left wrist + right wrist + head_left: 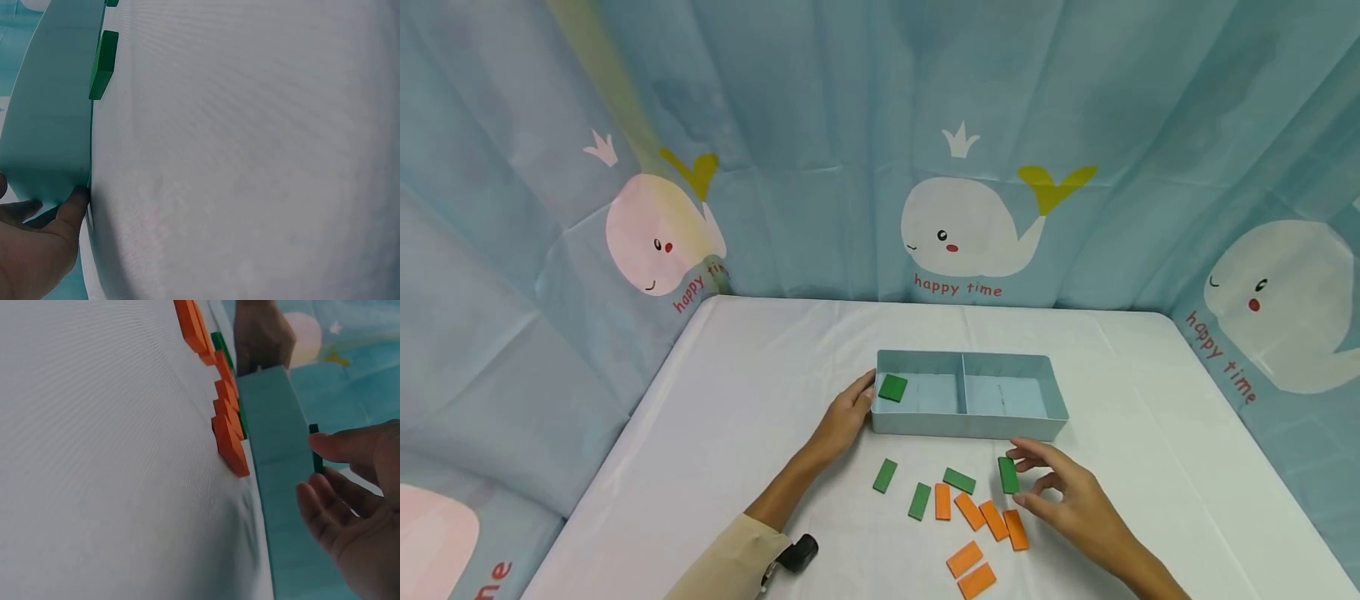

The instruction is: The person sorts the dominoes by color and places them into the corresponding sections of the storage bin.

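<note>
A pale blue two-compartment box (970, 426) sits on the table. My left hand (842, 421) rests against its left end, fingertips touching the outer wall; in the left wrist view that hand (40, 250) appears at the box's end. My right hand (1060, 487) pinches a green block (1008, 475) between thumb and fingers, just in front of the box's right half. From the right wrist view, the held block (317, 450) is mostly hidden by fingers. Another green block (892, 387) lies inside the left compartment.
Loose green blocks (885, 476) lie before the box, nearest its left half. Several orange blocks (969, 511) are grouped near my right hand, with two more (977, 581) closer to me. A whale-print curtain (820, 150) hangs behind the white table (752, 367).
</note>
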`<state>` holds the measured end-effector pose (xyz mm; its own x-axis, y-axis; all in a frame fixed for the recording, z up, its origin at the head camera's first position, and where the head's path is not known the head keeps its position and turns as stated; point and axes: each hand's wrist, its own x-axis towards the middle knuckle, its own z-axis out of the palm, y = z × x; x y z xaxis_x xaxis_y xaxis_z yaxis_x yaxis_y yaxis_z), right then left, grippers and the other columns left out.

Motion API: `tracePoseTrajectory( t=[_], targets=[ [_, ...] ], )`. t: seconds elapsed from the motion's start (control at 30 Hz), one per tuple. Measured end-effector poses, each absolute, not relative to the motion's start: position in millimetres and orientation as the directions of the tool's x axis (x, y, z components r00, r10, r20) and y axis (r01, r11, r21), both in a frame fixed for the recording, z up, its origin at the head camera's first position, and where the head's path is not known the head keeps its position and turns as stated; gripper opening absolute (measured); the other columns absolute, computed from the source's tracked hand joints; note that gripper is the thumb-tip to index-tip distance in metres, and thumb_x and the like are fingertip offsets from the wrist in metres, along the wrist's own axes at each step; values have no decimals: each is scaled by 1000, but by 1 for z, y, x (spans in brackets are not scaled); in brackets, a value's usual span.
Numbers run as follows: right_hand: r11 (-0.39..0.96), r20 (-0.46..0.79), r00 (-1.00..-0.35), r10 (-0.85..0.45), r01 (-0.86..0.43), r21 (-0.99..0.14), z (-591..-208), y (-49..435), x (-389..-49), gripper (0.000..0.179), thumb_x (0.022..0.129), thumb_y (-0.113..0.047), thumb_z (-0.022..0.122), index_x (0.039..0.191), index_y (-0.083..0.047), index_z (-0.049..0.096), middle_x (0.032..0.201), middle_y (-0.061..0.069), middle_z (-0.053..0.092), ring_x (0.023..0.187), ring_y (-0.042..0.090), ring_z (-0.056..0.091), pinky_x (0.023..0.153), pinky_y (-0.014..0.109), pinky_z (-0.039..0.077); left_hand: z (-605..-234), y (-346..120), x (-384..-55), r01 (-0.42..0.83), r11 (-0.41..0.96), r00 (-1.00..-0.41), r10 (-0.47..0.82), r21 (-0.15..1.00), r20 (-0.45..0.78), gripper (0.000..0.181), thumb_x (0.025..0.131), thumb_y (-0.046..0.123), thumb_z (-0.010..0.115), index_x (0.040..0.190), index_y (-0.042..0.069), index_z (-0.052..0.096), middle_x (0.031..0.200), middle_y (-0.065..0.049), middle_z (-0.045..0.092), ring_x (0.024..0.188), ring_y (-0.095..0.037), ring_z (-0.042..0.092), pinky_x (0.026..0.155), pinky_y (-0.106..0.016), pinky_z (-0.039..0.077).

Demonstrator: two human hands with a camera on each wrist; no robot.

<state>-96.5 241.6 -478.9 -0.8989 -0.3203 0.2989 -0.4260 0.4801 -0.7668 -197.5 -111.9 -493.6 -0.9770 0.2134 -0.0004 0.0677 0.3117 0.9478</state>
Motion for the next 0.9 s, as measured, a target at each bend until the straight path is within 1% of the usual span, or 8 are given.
tracePoseTrajectory(
  t=[0.13, 0.37, 0.57, 0.73, 0.8, 0.9],
  targets=[
    [471, 323, -892, -316, -443, -762, -476, 236, -100, 73, 84, 1, 88, 149, -13, 58, 130, 8, 71, 109, 13, 67, 77, 24, 62, -494, -112, -197, 69, 325, -977, 211, 943, -1, 54, 118, 23, 38, 166, 1, 30, 172, -17, 32, 161, -38, 24, 131, -58, 20],
    [457, 341, -888, -307, -452, -766, -472, 228, -108, 71, 86, 2, 86, 150, -8, 56, 134, 10, 69, 110, 13, 68, 79, 24, 63, -495, -112, -197, 63, 313, -977, 212, 948, -5, 54, 118, 23, 38, 166, 1, 30, 172, -17, 32, 161, -38, 23, 131, -58, 20],
    [447, 352, -886, -301, -457, -769, -472, 223, -115, 69, 87, 3, 85, 149, -4, 56, 135, 11, 70, 111, 13, 67, 80, 23, 62, -495, -112, -197, 66, 316, -978, 207, 946, -1, 54, 118, 25, 38, 166, 2, 31, 172, -16, 33, 161, -38, 24, 131, -58, 20],
    [443, 381, -877, -294, -478, -758, -471, 218, -121, 72, 86, 5, 85, 151, -10, 56, 134, 12, 70, 110, 13, 67, 81, 22, 62, -496, -112, -197, 65, 315, -978, 207, 947, -1, 55, 118, 25, 39, 166, 2, 31, 172, -16, 33, 161, -38, 24, 131, -58, 21],
    [439, 395, -871, -291, -488, -754, -470, 216, -124, 73, 87, 5, 85, 151, -13, 56, 134, 11, 70, 110, 15, 67, 81, 21, 62, -496, -112, -197, 65, 317, -978, 207, 946, -2, 55, 118, 26, 39, 166, 2, 31, 172, -16, 33, 161, -38, 24, 131, -58, 20],
    [432, 412, -864, -290, -502, -749, -468, 213, -128, 73, 87, 4, 85, 151, -14, 56, 133, 9, 71, 110, 17, 68, 81, 21, 62, -495, -112, -197, 65, 321, -977, 212, 945, -5, 56, 118, 27, 38, 167, 2, 30, 172, -16, 32, 161, -38, 23, 131, -58, 20]
  ],
)
